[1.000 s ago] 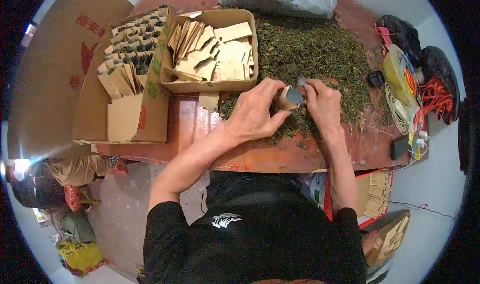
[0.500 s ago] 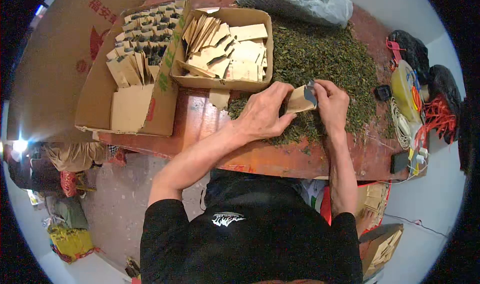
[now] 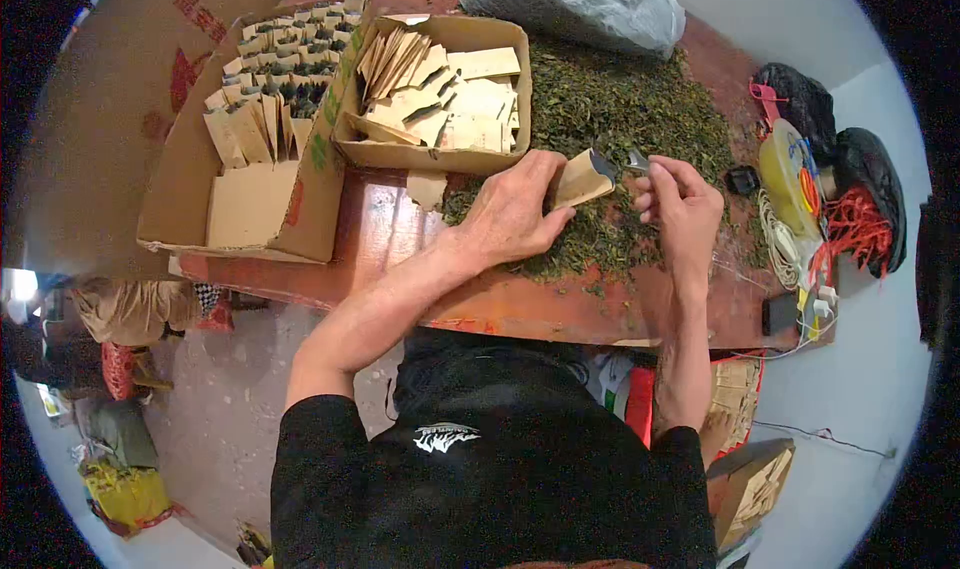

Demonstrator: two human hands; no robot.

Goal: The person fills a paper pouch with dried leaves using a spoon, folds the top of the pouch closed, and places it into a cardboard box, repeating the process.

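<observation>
A small brown paper packet [image 3: 582, 181] is in my left hand [image 3: 517, 207], gripped between thumb and fingers over the loose dried leaves [image 3: 630, 109]. Its dark-lined mouth gapes toward the right. My right hand [image 3: 678, 204] pinches a small silvery metal scoop [image 3: 637, 160] just right of that mouth, apart from it. The scoop is too small to show what lies in it. Behind my left hand, a low cardboard box [image 3: 430, 157] holds many loose flat packets [image 3: 480, 99].
Left of it, a longer carton [image 3: 255, 209] holds rows of upright packets [image 3: 300, 59]. A clear plastic bag [image 3: 580, 9] lies at the table's back. Cords [image 3: 785, 234], black bags [image 3: 870, 179] and a yellow container [image 3: 785, 169] line the right edge. Another packet box [image 3: 755, 489] stands below right.
My right hand has drawn the scoop out of the packet's mouth and moved slightly right. My left hand keeps hold of the packet. The whole view has shifted a little.
</observation>
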